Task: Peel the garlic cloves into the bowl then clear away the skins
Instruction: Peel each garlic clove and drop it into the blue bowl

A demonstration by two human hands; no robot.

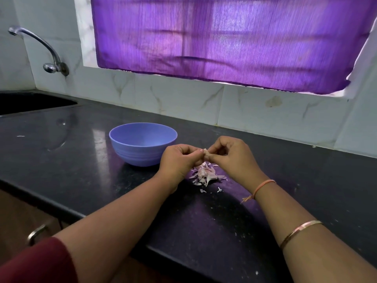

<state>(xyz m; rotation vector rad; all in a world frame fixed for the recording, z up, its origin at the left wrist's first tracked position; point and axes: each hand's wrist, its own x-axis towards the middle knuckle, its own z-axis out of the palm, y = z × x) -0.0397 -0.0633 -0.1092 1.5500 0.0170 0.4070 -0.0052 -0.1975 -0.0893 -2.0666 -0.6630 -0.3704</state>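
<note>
We hold one clove (204,153) pinched between left hand (179,158) and right hand (232,158), above the skins (205,174), right of the bowl (142,144). Risk: clove slips, drops into skins.

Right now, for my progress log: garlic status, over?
Left hand, right hand both pinch one clove. Skins piled on counter beside bowl. Nothing blocks bowl.
</note>
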